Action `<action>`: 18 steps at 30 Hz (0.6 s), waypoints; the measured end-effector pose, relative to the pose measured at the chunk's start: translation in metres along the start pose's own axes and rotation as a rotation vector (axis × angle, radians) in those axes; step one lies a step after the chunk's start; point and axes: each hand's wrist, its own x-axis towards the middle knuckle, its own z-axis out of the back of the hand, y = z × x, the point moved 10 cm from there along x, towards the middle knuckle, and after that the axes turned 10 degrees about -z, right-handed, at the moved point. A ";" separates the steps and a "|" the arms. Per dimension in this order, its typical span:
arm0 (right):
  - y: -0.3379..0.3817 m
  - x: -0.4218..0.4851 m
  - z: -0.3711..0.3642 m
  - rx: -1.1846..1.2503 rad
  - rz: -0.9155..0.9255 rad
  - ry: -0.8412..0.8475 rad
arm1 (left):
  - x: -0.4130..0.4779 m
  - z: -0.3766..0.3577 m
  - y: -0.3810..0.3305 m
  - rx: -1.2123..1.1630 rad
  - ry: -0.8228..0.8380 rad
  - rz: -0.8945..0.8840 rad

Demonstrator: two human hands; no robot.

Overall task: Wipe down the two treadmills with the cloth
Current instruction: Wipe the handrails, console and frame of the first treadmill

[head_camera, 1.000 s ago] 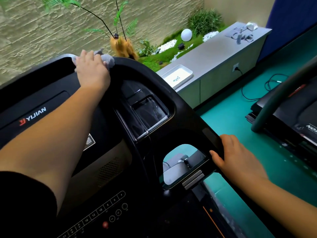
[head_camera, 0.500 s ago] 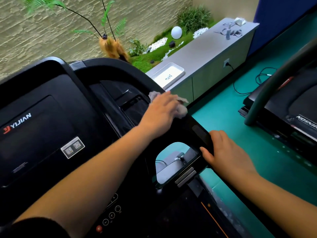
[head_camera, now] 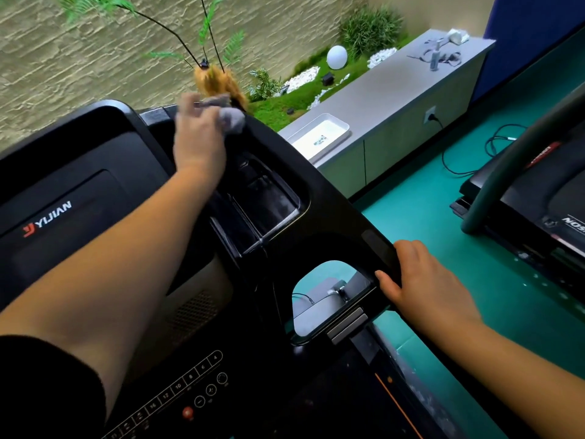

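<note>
Left hand [head_camera: 199, 144], blurred, bunches the grey cloth [head_camera: 232, 120] against the top rim of my black treadmill [head_camera: 319, 217]; my right hand [head_camera: 424, 283] grips its side handle [head_camera: 378, 245]. Beyond stands a grey desk [head_camera: 395, 96] carrying a white tray [head_camera: 319, 137]; the second treadmill [head_camera: 538, 198] stands to the right. The console [head_camera: 95, 191] reads YIJIAN.

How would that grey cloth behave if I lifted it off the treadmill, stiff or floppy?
The grey cloth is bunched in soft folds under the left hand, so it is probably floppy and would droop. It looks light for its size. On the glossy treadmill rim it likely slides easily.
</note>
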 end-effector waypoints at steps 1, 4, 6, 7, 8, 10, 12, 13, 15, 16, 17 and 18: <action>0.000 0.000 -0.001 -0.006 0.002 0.000 | -0.003 0.013 0.014 0.012 -0.039 0.053; 0.000 0.001 -0.001 -0.020 0.009 -0.002 | -0.016 0.017 0.025 0.380 0.098 -0.039; 0.000 0.001 -0.002 -0.016 0.013 -0.002 | -0.023 -0.002 0.029 0.488 0.232 -0.084; 0.001 0.001 -0.001 -0.011 0.011 -0.002 | -0.026 -0.009 0.027 0.478 0.260 -0.089; 0.001 0.001 -0.001 -0.009 0.008 -0.002 | -0.028 -0.013 0.026 0.432 0.267 -0.080; 0.001 0.000 0.000 -0.014 0.004 -0.001 | -0.033 -0.018 0.018 0.295 0.264 -0.092; 0.001 0.000 0.000 -0.018 0.006 -0.003 | -0.037 -0.024 0.004 0.150 0.259 -0.154; 0.001 0.000 0.000 -0.018 0.006 -0.003 | -0.038 -0.029 -0.003 0.098 0.269 -0.189; 0.000 0.000 0.000 -0.022 0.005 -0.004 | -0.043 -0.039 -0.024 0.028 0.282 -0.283; 0.000 0.000 -0.001 -0.024 0.004 -0.005 | -0.050 -0.046 -0.034 -0.006 0.306 -0.331; 0.000 0.000 -0.001 -0.025 0.004 -0.005 | -0.060 -0.053 -0.044 -0.028 0.347 -0.382; 0.000 0.001 -0.002 -0.022 0.005 -0.004 | -0.072 -0.061 -0.053 -0.039 0.395 -0.440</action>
